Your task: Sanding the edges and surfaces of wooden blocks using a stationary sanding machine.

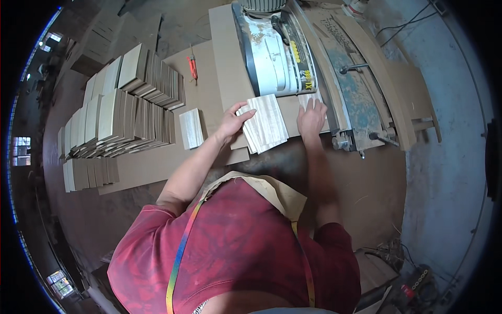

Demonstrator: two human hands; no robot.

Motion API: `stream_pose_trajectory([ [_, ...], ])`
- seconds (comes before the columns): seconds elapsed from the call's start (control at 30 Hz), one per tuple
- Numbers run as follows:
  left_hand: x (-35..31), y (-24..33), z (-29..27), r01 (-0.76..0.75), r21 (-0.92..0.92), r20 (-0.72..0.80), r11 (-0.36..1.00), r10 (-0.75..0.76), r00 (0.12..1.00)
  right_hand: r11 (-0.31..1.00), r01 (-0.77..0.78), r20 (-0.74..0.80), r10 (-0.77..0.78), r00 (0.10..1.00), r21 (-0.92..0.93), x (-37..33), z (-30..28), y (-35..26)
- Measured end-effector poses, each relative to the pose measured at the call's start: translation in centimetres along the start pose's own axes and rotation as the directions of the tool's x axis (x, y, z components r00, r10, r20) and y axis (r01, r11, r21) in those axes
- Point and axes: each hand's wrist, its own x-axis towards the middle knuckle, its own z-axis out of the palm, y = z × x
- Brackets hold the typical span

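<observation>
My left hand (234, 121) grips a small stack of thin, pale wooden boards (265, 123) by its left edge, thumb on top. The stack is slightly fanned at its lower end and sits in front of the white machine (272, 52). To the right of it, my right hand (312, 119) lies with fingers stretched flat over another pale board (308, 98). That board lies between the machine's front end and the long metal fence (327, 78); my fingers hide part of it. A separate small stack of boards (191, 129) rests left of my left hand.
Tall rows of stacked boards (123, 112) fill the left side of the cardboard-covered surface (149, 170). A red-handled tool (193, 68) lies behind them. Right of the fence is a worn blue-green machine table (361, 78) with clamp handles (353, 68). A pale wall (444, 131) bounds the right.
</observation>
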Motion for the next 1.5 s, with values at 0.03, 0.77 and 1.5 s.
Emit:
stream_pose_trajectory([
  [0.03,-0.1,-0.2,0.1,0.005,-0.003,-0.004,1.0,-0.005,1.0,0.997,-0.03,-0.017,0.031,0.999,0.067,0.0,-0.8,-1.0],
  [0.77,0.1,-0.9,-0.5,-0.063,-0.021,0.132,0.998,0.065,0.989,0.998,0.047,-0.056,-0.048,0.997,-0.03,-2.4,0.0,1.4],
  [1.5,-0.1,-0.9,-1.8,-0.141,0.127,0.229,0.982,0.109,0.967,0.998,0.055,-0.058,-0.056,0.997,-0.018,-6.1,-3.2,2.8],
])
